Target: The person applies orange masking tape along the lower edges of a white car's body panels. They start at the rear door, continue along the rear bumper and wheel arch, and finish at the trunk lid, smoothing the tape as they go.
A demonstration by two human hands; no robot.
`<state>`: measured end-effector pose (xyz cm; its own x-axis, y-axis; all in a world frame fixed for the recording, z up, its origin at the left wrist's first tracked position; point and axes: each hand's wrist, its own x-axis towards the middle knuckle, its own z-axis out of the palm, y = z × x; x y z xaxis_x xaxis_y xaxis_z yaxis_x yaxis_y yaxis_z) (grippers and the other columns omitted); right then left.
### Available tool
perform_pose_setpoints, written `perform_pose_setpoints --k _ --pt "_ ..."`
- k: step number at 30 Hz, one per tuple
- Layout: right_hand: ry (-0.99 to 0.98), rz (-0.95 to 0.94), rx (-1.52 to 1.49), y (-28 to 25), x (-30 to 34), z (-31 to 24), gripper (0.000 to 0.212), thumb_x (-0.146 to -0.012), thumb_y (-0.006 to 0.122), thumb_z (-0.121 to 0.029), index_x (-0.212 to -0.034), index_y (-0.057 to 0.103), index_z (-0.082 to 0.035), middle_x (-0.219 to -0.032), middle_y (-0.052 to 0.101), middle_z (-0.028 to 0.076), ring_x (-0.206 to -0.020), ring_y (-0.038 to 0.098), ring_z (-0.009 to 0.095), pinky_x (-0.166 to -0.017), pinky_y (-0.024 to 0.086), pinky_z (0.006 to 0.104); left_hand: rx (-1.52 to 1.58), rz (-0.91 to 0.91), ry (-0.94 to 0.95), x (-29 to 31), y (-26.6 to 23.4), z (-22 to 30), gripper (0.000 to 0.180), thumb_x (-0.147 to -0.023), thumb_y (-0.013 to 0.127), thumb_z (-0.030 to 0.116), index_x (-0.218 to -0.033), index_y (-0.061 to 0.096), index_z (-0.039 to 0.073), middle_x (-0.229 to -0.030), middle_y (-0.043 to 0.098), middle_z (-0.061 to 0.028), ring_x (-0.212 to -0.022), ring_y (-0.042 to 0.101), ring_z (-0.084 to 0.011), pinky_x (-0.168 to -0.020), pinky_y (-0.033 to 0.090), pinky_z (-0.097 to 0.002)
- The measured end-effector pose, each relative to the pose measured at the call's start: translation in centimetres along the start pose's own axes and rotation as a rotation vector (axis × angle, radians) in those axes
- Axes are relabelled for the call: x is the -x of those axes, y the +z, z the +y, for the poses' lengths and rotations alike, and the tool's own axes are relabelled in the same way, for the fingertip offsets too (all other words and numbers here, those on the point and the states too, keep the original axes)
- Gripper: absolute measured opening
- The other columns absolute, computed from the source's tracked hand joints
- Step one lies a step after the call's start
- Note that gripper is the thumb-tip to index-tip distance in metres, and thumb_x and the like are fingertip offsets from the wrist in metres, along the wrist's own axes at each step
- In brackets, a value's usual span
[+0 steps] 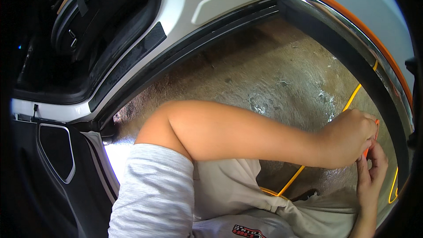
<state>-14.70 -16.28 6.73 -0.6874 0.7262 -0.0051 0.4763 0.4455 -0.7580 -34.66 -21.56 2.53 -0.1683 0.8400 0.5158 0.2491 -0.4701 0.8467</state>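
Note:
My left arm reaches across to the right, and my left hand point(350, 134) is closed, fingers bent, around a small orange piece point(366, 152). Just below it, my right hand point(372, 167) pinches at the same orange piece with thumb and fingers. Fingers cover most of that piece, so its kind cannot be made out. Both hands are beside a dark lower car panel point(374, 77) with a chrome strip point(335, 14). An orange strip point(352, 18) of similar colour runs along the panel's upper edge.
At left is the car's open doorway with a pale sill point(66, 111) and a black door lining point(55, 154). A yellow hose point(352, 97) crosses the wet floor point(246, 75) and passes behind my left arm. My knees are bent under my arms.

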Motion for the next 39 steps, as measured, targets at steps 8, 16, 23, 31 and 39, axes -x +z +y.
perform_pose_setpoints --k 8,16,23,31,39 --pt "-0.042 -0.075 0.107 -0.9 2.0 0.2 0.035 -0.107 0.066 -0.006 -0.139 0.063 0.008 -0.116 0.072 0.011 -0.104 0.069 0.016 -0.094 0.055 0.0315 -0.357 -0.212 0.219 0.2 -0.7 0.9 0.019 -0.079 0.08 0.008 -0.091 0.07 -0.003 -0.097 0.071 -0.0202 -0.088 0.075 -0.0384 -0.077 0.062 -0.047" --pt "0.082 0.034 -0.127 -0.2 1.3 -2.0 0.026 -0.104 0.068 -0.012 -0.121 0.071 0.008 -0.089 0.07 0.006 -0.075 0.059 0.01 -0.068 0.048 0.026 -0.492 -0.344 0.146 0.5 -1.6 2.1 0.025 -0.086 0.076 0.009 -0.104 0.067 -0.006 -0.111 0.066 -0.0233 -0.103 0.072 -0.0392 -0.086 0.06 -0.0461" --pt "0.105 -0.004 -0.236 -0.5 1.1 -0.4 0.028 -0.106 0.067 -0.01 -0.127 0.069 0.009 -0.098 0.071 0.003 -0.08 0.057 0.007 -0.07 0.047 0.0247 -0.239 -0.361 -0.182 0.7 -1.3 1.7 0.026 -0.092 0.073 0.009 -0.11 0.061 -0.005 -0.113 0.063 -0.0249 -0.108 0.067 -0.0452 -0.094 0.056 -0.0503" --pt "0.203 -0.082 -0.281 -0.6 1.5 -0.1 0.038 -0.101 0.071 -0.007 -0.136 0.066 0.008 -0.111 0.072 0.006 -0.095 0.063 0.011 -0.083 0.052 0.027 -0.196 -0.353 -0.056 1.2 -2.1 1.9 0.023 -0.09 0.074 0.011 -0.104 0.06 -0.002 -0.11 0.065 -0.0228 -0.104 0.067 -0.0437 -0.09 0.055 -0.0507" --pt "0.085 0.015 -0.188 0.6 4.2 0.5 0.062 -0.092 0.066 0.003 -0.153 0.055 0.006 -0.134 0.065 0.014 -0.112 0.065 0.018 -0.099 0.053 0.034 -0.162 -0.154 -0.051 1.7 -2.1 1.2 0.011 -0.086 0.072 0.004 -0.091 0.063 0.001 -0.097 0.066 -0.0207 -0.096 0.067 -0.0405 -0.084 0.054 -0.0482"
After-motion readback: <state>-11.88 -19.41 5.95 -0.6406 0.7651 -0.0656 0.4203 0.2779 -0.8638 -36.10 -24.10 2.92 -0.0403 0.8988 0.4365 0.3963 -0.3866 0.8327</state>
